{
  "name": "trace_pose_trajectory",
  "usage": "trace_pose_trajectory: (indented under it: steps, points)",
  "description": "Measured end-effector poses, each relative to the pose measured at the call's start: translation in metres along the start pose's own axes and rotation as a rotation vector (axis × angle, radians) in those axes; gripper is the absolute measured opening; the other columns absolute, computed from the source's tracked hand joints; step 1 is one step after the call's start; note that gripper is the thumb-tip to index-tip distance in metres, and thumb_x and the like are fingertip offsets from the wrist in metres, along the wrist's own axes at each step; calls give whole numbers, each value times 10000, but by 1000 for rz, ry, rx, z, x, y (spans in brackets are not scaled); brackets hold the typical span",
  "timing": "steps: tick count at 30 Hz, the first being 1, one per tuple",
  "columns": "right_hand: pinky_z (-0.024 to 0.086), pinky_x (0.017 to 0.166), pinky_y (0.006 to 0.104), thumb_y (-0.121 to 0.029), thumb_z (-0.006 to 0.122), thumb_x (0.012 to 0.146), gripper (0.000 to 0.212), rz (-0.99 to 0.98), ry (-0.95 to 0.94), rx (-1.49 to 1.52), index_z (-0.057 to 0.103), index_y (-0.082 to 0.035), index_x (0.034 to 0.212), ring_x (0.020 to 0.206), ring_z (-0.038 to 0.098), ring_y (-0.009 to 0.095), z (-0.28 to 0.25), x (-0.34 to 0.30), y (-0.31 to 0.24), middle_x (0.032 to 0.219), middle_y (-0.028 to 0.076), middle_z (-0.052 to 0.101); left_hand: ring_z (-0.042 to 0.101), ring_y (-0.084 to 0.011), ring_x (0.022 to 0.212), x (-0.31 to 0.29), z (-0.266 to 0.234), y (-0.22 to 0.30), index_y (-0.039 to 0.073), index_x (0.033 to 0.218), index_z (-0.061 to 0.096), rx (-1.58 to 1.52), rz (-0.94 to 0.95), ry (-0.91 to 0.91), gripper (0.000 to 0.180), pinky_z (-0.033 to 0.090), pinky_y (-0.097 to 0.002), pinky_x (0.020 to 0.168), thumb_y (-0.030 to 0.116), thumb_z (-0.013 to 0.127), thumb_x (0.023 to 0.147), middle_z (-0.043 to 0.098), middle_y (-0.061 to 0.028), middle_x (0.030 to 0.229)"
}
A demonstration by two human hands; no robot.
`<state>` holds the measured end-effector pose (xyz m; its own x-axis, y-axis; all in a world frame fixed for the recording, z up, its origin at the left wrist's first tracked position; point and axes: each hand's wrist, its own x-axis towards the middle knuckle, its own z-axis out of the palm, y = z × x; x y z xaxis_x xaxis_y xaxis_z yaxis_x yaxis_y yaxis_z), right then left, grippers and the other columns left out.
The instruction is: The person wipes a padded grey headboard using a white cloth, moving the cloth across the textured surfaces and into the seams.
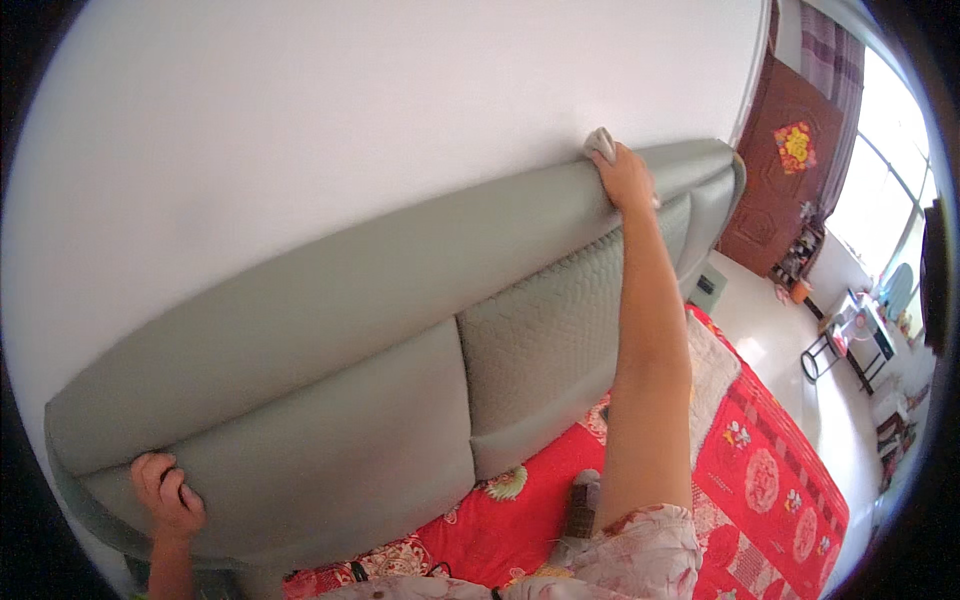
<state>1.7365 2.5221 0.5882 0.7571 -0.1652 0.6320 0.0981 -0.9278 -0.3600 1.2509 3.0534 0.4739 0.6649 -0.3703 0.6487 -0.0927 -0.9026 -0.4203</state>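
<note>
The right hand (pixel 624 178) pressed a small grey cloth (pixel 599 142), apparently bunched in its grip, on the headboard's (pixel 330 330) top edge near its far end; that long edge ran back toward the left hand (pixel 168 495), curled around the near corner.

Bedroom surroundings seen from above the bed

A white wall (pixel 380 130) is seen across the upper picture. The bed is covered by a red patterned bedspread (pixel 770 470), beside which a pale glossy floor (pixel 790 350) is spread. A dark brown door (pixel 785 165) bearing 1 red and gold ornament (pixel 796 146) is seen near a bright window (pixel 885 170), with striped curtains (pixel 822 45) hung above and a small black table (pixel 850 335) set on the floor.
</note>
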Motion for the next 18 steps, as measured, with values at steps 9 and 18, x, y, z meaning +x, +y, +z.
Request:
trace_pose_trajectory:
  steps: [9, 18]
  points:
    - [439, 830, 480, -492, 512, 819, 445, -73, -173, -122, 637, -125, 1038, 979, 589, 341, -13, -10, -33, 1007, 147, 645, 466, -336, 894, -6, 11, 4, 43, 941, 439, -35, -5, 81, 152, 378, -495, 745, 104, 404, 807, 493, -166, 994]
    - [295, 985, 513, -315, 604, 803, 400, -451, -95, 133, 581, -103, 1141, 1169, 439, 324, -42, -159, -182, 1187, 131, 559, 477, -344, 935, 4, 13, 4, 40, 959, 469, -48, 46, 106, 172, 380, -489, 786, 113, 431, 808, 505, -164, 1049]
